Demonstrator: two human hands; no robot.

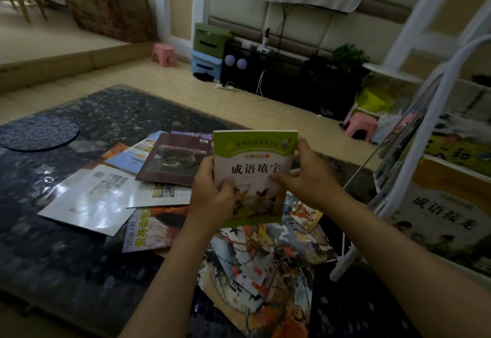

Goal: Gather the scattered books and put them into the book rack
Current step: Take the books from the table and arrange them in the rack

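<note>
Both hands pinch a green-and-white paperback book (253,175) upright above scattered books (164,178) on the dark speckled worktop (53,252): left hand (212,194) at its lower left edge, right hand (305,173) at its right edge. The white wire book rack (414,152), apparently already holding books, stands just to the right.

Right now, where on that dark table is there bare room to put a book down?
The table is bare near-left, from the white booklet to the near edge, and along the far strip between the round mat and the brown book. The middle is crowded with overlapping books, and picture books pile up under the held green book.
</note>
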